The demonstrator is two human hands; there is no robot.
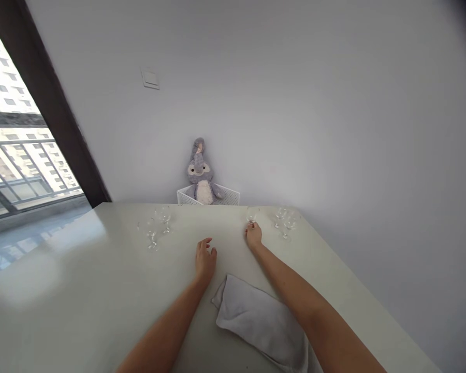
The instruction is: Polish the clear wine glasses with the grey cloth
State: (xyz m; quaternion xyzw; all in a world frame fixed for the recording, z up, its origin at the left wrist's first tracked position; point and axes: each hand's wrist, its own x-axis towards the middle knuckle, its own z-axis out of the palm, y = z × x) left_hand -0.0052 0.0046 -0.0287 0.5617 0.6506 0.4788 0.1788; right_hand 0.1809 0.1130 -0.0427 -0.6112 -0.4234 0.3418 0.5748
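Observation:
My right hand [253,234] is closed round the stem of a clear stemmed glass [252,213] near the table's far edge. My left hand [206,259] rests over the middle of the table, fingers apart and curved, holding nothing. Below and between my arms lies a folded grey cloth [260,321]. To the right of the held glass stand two more clear glasses, one [280,215] slightly behind the other [289,224]. On the left side are another glass [164,216] and one nearer to me [151,230].
Beyond the pale table [101,290], a grey plush toy [202,178] sits in a white perforated basket [229,196] against the wall. A light switch [151,79] is on the wall. At the left is a dark-framed window [19,103].

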